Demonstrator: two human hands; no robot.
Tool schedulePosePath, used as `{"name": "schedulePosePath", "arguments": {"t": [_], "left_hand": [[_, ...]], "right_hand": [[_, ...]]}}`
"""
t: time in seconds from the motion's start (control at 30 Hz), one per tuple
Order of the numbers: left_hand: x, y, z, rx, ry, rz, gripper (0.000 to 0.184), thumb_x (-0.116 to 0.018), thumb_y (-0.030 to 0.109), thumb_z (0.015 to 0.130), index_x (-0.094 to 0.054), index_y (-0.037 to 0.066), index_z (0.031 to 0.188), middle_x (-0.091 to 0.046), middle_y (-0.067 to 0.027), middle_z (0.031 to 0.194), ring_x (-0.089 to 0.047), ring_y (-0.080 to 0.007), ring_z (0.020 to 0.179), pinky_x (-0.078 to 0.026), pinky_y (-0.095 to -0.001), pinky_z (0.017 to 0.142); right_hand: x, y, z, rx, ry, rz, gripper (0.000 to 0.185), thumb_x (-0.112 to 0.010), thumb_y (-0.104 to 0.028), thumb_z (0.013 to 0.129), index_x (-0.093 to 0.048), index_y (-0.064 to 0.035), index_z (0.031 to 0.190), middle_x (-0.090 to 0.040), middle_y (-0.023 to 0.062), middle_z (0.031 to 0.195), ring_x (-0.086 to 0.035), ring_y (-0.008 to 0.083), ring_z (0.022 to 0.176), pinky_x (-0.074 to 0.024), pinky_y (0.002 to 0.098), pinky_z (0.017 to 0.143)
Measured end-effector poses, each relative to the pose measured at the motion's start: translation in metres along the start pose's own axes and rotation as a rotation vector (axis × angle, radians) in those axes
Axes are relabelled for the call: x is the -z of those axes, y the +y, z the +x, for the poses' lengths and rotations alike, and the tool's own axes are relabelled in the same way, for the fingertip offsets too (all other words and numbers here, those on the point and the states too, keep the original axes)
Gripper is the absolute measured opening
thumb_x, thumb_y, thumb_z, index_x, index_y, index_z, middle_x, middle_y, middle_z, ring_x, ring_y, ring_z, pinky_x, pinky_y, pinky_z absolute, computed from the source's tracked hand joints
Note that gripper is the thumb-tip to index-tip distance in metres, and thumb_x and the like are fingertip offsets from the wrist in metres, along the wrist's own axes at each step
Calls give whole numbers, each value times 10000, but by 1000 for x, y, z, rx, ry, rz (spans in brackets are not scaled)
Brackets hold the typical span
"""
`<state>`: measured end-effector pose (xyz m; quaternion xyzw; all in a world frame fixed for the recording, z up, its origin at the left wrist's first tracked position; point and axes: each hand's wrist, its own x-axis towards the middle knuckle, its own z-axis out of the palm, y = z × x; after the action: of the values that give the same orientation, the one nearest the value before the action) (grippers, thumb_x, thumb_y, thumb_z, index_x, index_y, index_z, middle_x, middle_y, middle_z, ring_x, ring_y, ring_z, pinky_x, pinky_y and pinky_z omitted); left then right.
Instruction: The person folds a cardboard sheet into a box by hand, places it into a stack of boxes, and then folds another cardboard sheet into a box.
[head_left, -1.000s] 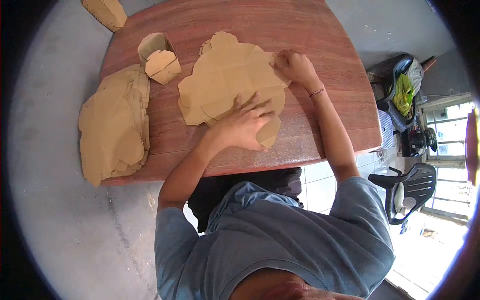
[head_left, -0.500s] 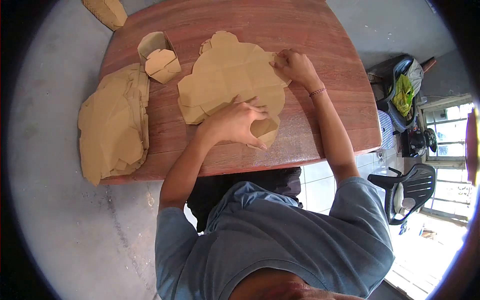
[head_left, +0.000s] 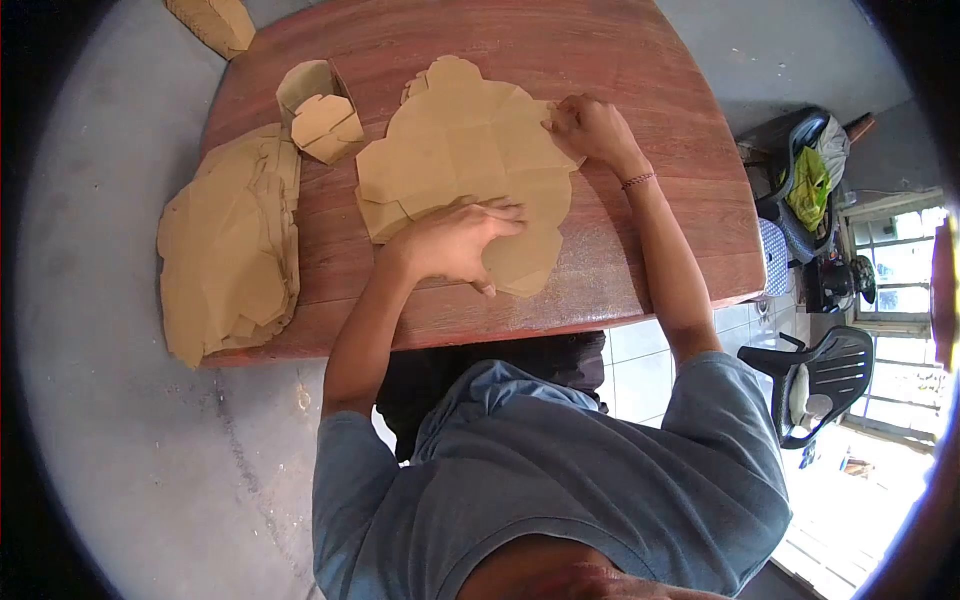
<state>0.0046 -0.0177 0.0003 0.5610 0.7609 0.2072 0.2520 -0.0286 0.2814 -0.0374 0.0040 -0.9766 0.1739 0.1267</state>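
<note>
A flat, die-cut brown cardboard box blank (head_left: 455, 150) with scalloped flaps and crease lines lies on the wooden table. My left hand (head_left: 455, 240) rests over its near edge, fingers stretched out and thumb spread apart, holding nothing. At the blank's right side, my right hand (head_left: 597, 130) has its fingers curled around a flap; the fingertips are partly hidden. Other cardboard edges show beneath the blank at its top and left, so more than one layer seems to lie there.
On the table's left stands a pile of flat cardboard blanks (head_left: 225, 235), overhanging the edge. Behind it is a small folded cardboard box (head_left: 325, 115) with its flaps up. Another cardboard piece (head_left: 212, 25) sits at the far left corner. Plastic chairs (head_left: 815, 385) stand right of the table (head_left: 620, 45).
My left hand has shifted slightly left, and the blank's near flap, raised before, now lies flat. My right hand stays at the right flap with little movement.
</note>
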Motion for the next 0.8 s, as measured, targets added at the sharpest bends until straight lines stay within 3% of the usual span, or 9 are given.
{"name": "schedulePosePath", "arguments": {"t": [0.23, 0.47, 0.53, 0.57, 0.63, 0.67, 0.73, 0.77, 0.8], "left_hand": [[-3, 8, 0, 120, 20, 189, 1059, -947, 221, 552, -481, 121, 1497, -281, -130, 1655, -204, -392, 1534, -242, -542, 1245], [0, -5, -4, 63, -7, 102, 1002, -938, 252, 577, -515, 120, 1475, -307, -139, 1645, -210, -396, 1532, -250, -519, 1244], [2, -8, -9, 1, 101, 26, 663, -870, 245, 735, -648, 105, 1344, -534, -137, 1496, -426, -348, 1439, -361, -463, 1188], [4, -10, -10, 1, 102, 29, 663, -870, 245, 735, -648, 105, 1344, -534, -137, 1496, -426, -348, 1439, -361, -463, 1188], [13, -12, -9, 28, 247, -256, 358, -753, 210, 892, -725, 99, 1231, -718, -122, 1236, -671, -294, 1179, -529, -395, 1014], [14, -10, -9, 25, 248, -250, 358, -753, 210, 892, -725, 99, 1231, -718, -122, 1236, -671, -294, 1179, -529, -395, 1014], [20, 3, -10, -42, 787, -222, 211, -671, 136, 966, -755, 87, 1153, -779, -84, 1034, -758, -227, 910, -593, -315, 798], [20, 5, -11, -47, 790, -217, 211, -671, 136, 966, -755, 87, 1153, -779, -84, 1034, -758, -227, 910, -593, -315, 798], [20, 7, -13, -103, 954, -184, 194, -656, 99, 974, -751, 53, 1135, -777, -97, 1036, -744, -207, 899, -576, -302, 777]], "right_hand": [[5, -4, 0, -55, -24, 7, 520, -785, -464, 826, -736, -27, 1104, -735, 197, 1013, -707, 397, 932, -564, 469, 808], [8, -9, -1, -32, -30, 10, 503, -765, -454, 849, -733, -19, 1100, -733, 205, 1022, -703, 400, 959, -563, 473, 815], [8, -6, 0, -37, -45, 19, 507, -760, -468, 846, -732, -28, 1095, -732, 201, 1045, -705, 400, 959, -566, 478, 827], [8, -5, 1, -44, -59, 28, 511, -754, -482, 842, -732, -36, 1091, -731, 197, 1067, -707, 399, 960, -570, 484, 839], [9, -6, 0, -57, -42, 43, 516, -750, -485, 845, -731, -32, 1091, -727, 197, 1083, -703, 395, 980, -567, 474, 851], [10, -6, 0, -70, -29, 58, 521, -745, -489, 848, -729, -28, 1090, -724, 197, 1098, -698, 391, 1001, -565, 464, 863], [18, -11, 2, 52, 131, 143, 512, -754, -476, 847, -730, -29, 1095, -725, 187, 1097, -689, 380, 1027, -556, 463, 892], [22, -13, 4, 177, 284, 228, 504, -762, -463, 846, -731, -29, 1100, -726, 178, 1097, -680, 370, 1053, -548, 462, 920], [32, -22, 1, 184, 289, 226, 504, -762, -463, 846, -731, -29, 1100, -726, 178, 1097, -680, 370, 1053, -548, 462, 920]]}}
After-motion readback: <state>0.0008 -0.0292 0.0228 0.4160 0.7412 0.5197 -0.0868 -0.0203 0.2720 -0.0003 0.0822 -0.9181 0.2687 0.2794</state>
